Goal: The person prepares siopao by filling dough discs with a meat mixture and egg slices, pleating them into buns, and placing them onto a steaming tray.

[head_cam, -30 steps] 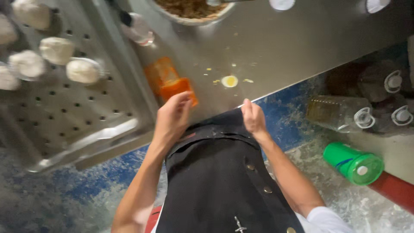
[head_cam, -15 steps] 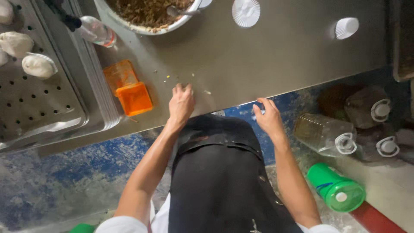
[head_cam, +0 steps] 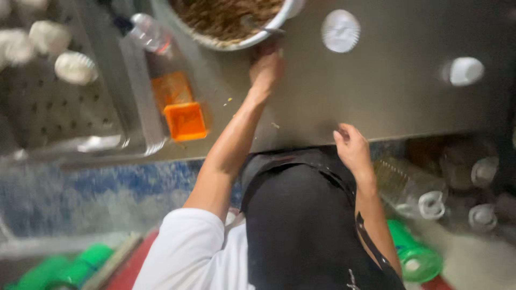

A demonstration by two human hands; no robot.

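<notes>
My left hand (head_cam: 266, 67) stretches across the steel table (head_cam: 387, 102) to the near rim of a white bowl (head_cam: 252, 38) of brown minced filling. A spoon (head_cam: 252, 24) lies in the bowl just beyond the fingers. Motion blur hides whether the fingers grip anything. By the table's front edge my right hand (head_cam: 352, 147) hovers with loosely spread fingers and nothing in it. Two round white dough wrappers (head_cam: 340, 30) (head_cam: 465, 71) lie on the table to the right of the bowl.
An orange box (head_cam: 184, 119) and a clear bottle (head_cam: 148, 32) sit left of my arm. A perforated metal tray (head_cam: 48, 113) at far left holds white dumplings (head_cam: 75, 67). Plastic bottles (head_cam: 408, 185) and a green-lidded jar (head_cam: 416, 258) stand on the floor under the table.
My left hand moved from the table's front edge up to the bowl's rim. My right hand stayed at the table edge. The view shifted closer to the bowl.
</notes>
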